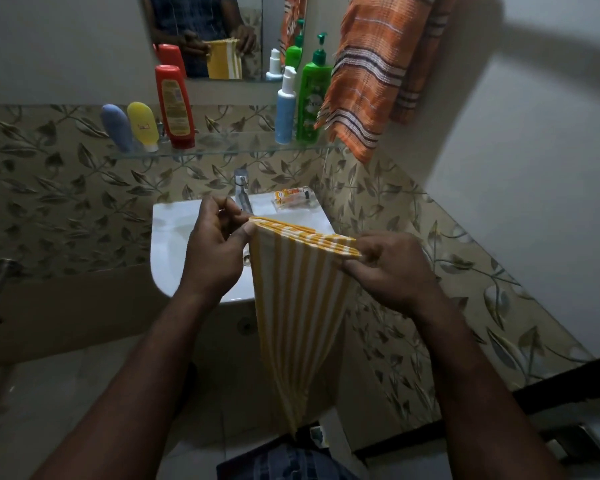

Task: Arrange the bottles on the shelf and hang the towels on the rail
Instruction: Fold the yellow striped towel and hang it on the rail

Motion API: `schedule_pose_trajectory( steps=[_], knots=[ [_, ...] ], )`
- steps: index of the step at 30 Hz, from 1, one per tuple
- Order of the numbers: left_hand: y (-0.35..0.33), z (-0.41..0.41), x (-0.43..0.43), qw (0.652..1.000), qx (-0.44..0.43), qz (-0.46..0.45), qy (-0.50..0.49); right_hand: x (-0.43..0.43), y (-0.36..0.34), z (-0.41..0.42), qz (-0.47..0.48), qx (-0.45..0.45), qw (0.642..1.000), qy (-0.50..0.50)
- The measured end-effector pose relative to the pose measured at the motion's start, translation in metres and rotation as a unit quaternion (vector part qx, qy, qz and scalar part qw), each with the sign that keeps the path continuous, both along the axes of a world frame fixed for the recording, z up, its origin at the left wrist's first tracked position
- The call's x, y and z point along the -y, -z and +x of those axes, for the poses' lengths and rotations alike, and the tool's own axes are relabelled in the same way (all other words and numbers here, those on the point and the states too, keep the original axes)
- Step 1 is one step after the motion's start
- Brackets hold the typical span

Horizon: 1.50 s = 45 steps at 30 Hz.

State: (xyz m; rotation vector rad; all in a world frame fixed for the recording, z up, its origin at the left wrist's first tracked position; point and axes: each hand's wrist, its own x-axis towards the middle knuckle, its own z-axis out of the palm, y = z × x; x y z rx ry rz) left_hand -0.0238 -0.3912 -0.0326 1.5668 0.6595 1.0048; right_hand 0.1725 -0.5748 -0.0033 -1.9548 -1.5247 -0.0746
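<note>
A soft yellow-and-white striped cloth towel (291,306) hangs in front of the white ceramic sink (177,244), held up by its folded top edge. The left hand (215,247) pinches the corner at 10 o'clock of the cloth, thumb and fingers (246,233) closed on the hem. The right hand (392,268) grips the other corner at 2 o'clock, its fingers curled round the bunched edge.

The cloth drapes limp and narrows to a point below, so it looks light, thin and floppy, with no stiffness of its own. It should not slip from a pinch, but it will likely sag wherever it is unsupported. The two top corners seem the right hold, kept apart so the edge is taut for draping.

At 1 o'clock from the hands an orange plaid towel with dark stripes (368,81) already hangs; the rail itself I cannot make out. At 12 o'clock the glass shelf (229,147) carries a tall red plastic bottle (174,105) and four other bottles.
</note>
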Motion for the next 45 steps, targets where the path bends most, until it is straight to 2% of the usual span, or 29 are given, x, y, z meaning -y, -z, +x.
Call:
schedule_pose_trajectory(
  steps=[5,7,9,11,15,20,22,24,25,27,28,30,33,36,39,41,43,45],
  knots=[
    [-0.007,-0.004,-0.005,0.996,0.071,-0.012,0.058,-0.001,-0.009,-0.008,0.082,-0.063,0.994,0.023],
    [-0.007,-0.004,-0.01,0.991,0.084,-0.043,0.094,-0.002,-0.015,-0.012,0.099,-0.077,0.992,0.034],
    [-0.006,-0.006,-0.015,0.982,0.066,-0.089,0.156,-0.003,-0.02,-0.014,0.104,-0.081,0.99,0.047],
    [0.001,-0.006,-0.015,0.973,0.022,-0.089,0.212,-0.003,-0.024,-0.015,0.108,-0.081,0.989,0.056],
    [0.006,0.0,-0.008,0.972,0.043,-0.113,0.203,0.0,-0.026,-0.021,0.109,-0.074,0.989,0.068],
    [-0.009,0.01,-0.002,0.963,0.076,-0.151,0.209,0.012,-0.039,-0.019,0.134,-0.149,0.974,0.106],
    [-0.019,0.017,-0.002,0.958,0.09,-0.165,0.215,0.014,-0.048,-0.016,0.199,-0.231,0.948,0.095],
    [-0.032,0.027,-0.001,0.95,0.113,-0.183,0.227,0.016,-0.05,-0.012,0.274,-0.345,0.894,0.079],
    [-0.039,0.032,0.001,0.946,0.122,-0.191,0.233,0.014,-0.046,-0.011,0.276,-0.39,0.876,0.068],
    [-0.047,0.044,0.004,0.942,0.12,-0.195,0.245,0.012,-0.026,-0.016,0.202,-0.439,0.874,0.059],
    [-0.048,0.051,0.005,0.943,0.114,-0.189,0.248,0.012,-0.013,-0.018,0.171,-0.475,0.862,0.047],
    [-0.046,0.062,0.002,0.949,0.1,-0.165,0.248,0.009,0.004,-0.02,0.188,-0.523,0.828,0.072],
    [-0.037,0.068,-0.011,0.939,0.056,-0.131,0.313,0.002,0.0,-0.007,0.261,-0.479,0.824,0.15],
    [-0.025,0.078,-0.018,0.92,-0.026,-0.11,0.376,-0.002,-0.012,0.019,0.285,-0.473,0.808,0.208],
    [-0.029,0.099,-0.013,0.936,-0.011,-0.106,0.337,-0.007,-0.027,0.039,0.27,-0.449,0.82,0.23],
    [-0.037,0.115,-0.009,0.943,0.013,-0.115,0.312,-0.007,-0.033,0.055,0.294,-0.46,0.814,0.2],
    [-0.047,0.128,-0.007,0.943,0.021,-0.126,0.306,-0.002,-0.031,0.069,0.315,-0.518,0.788,0.106],
    [-0.054,0.139,-0.007,0.943,0.024,-0.133,0.303,0.001,-0.023,0.076,0.28,-0.554,0.781,0.069]
  ],
)
